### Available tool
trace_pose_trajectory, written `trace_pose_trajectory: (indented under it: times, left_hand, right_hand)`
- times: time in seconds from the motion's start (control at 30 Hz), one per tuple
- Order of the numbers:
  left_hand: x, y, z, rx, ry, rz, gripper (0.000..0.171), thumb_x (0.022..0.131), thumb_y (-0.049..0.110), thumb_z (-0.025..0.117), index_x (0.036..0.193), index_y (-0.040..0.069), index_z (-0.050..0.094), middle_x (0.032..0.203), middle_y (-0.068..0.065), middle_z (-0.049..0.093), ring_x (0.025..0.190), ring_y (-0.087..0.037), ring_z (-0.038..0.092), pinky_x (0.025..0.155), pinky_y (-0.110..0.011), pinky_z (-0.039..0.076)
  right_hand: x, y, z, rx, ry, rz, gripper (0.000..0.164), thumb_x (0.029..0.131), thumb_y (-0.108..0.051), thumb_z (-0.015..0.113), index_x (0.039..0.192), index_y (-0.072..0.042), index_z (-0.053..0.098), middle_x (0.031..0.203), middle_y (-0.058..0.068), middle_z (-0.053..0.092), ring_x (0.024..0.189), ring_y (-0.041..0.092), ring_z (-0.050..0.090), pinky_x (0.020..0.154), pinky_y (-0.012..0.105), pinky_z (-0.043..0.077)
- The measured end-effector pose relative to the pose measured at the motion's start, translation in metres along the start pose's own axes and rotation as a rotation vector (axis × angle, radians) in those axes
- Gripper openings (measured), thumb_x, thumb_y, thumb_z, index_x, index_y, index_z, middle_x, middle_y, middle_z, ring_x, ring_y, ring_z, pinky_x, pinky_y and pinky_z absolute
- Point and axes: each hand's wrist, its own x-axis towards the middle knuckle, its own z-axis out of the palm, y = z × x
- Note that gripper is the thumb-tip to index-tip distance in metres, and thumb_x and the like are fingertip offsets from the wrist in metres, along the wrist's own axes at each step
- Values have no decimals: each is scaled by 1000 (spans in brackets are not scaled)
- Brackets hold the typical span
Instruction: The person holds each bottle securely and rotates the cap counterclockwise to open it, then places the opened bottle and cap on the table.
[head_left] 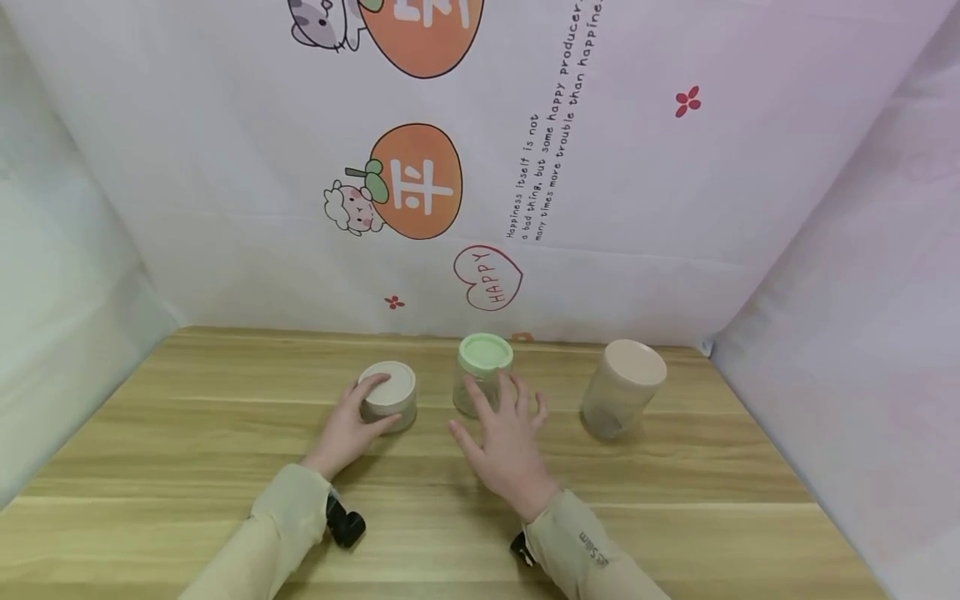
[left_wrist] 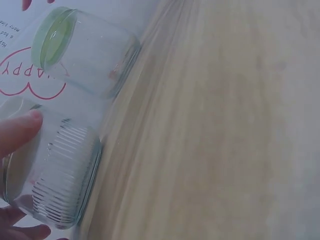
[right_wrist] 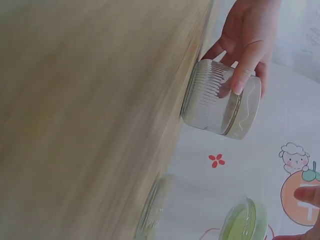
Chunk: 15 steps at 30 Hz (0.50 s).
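My left hand (head_left: 347, 432) holds a short ribbed glass jar (head_left: 399, 412) with an off-white lid. Its thumb and fingers lie on either side of the jar, as the right wrist view also shows. In the middle stands a clear glass jar (head_left: 462, 393) with a light green lid (head_left: 486, 353). My right hand (head_left: 508, 450) is just in front of that jar with its fingers spread. Some fingertips overlap the glass in the head view, but in the right wrist view the fingers (right_wrist: 307, 196) appear apart from the lid.
A taller glass jar (head_left: 609, 407) with a beige lid (head_left: 636, 362) stands on the right of the wood-grain table (head_left: 420, 533). Behind the jars rises a white printed cloth (head_left: 600, 292). White cloth also hangs at both sides.
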Motion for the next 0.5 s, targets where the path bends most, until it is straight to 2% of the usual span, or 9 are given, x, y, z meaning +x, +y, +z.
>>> trace_pose_trajectory:
  times: [0.23, 0.43, 0.5]
  left_hand:
    - [-7, -3, -2, -44, 4, -20, 65, 78, 18, 78, 135, 15, 47, 135, -30, 32, 118, -46, 45, 98, -61, 39]
    - [-11, -4, -8, -106, -37, -2, 96, 70, 24, 85, 146, 12, 28, 139, -22, 38, 122, -43, 46, 99, -58, 41]
    - [-12, -2, -10, -114, -51, -2, 101, 68, 26, 86, 148, 13, 25, 139, -21, 41, 122, -43, 47, 98, -58, 41]
  right_hand:
    - [-2, -5, 1, 21, 24, -56, 55, 91, -48, 51, 137, -18, 48, 143, 22, 33, 132, 41, 25, 102, 66, 12]
    - [-3, -7, 1, 60, 36, -81, 54, 91, -45, 51, 136, -16, 49, 142, 23, 35, 131, 43, 27, 101, 64, 11]
    - [-2, -7, 1, 71, 38, -84, 54, 91, -45, 51, 136, -16, 49, 142, 23, 34, 130, 44, 27, 100, 65, 12]
